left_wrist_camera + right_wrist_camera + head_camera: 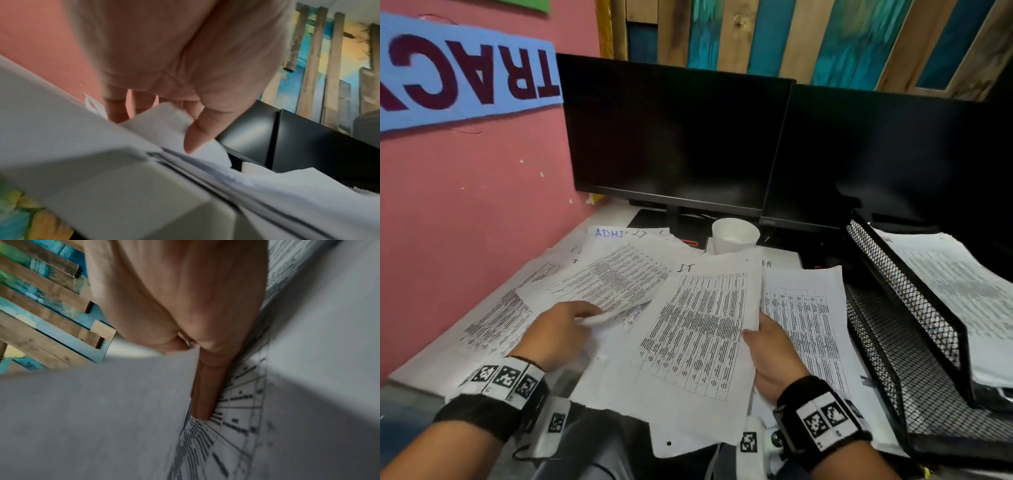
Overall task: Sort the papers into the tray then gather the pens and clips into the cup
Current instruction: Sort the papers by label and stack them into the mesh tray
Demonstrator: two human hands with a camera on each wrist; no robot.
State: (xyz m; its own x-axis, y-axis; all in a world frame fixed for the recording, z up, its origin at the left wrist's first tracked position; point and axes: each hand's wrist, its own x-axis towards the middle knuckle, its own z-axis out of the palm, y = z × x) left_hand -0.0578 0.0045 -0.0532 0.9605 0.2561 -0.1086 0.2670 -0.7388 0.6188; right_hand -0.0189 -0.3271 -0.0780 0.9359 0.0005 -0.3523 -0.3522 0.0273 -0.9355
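Paper sorting is in hand; the pens and clips stage has not begun, and I see neither pens nor clips in any view. My right hand (770, 356) has its grip pinched on the right edge of the sheet marked "I.T" (698, 329), thumb on the printed face, fingers beneath, as the right wrist view confirms. My left hand (558, 334) has its grip pinched on the curled near corner of a second printed sheet (616, 274), thumb and fingers closed over the fold. More papers (493, 318) lie fanned and overlapping across the counter (606, 216), one headed "ADMI", another partly hidden reading "H.R". The black mesh tray (900, 291) stands at the right edge: its upper tier already holds a stack of printed sheets (959, 284), while the lower tier appears bare mesh where visible. The white cup (734, 236) stands upright beyond the papers, in front of the monitor (671, 137); I cannot tell its contents. In my judgement, the next move calls for separating one sheet from the overlap, checking its heading, and carrying it right into the matching tier without dragging its neighbours.
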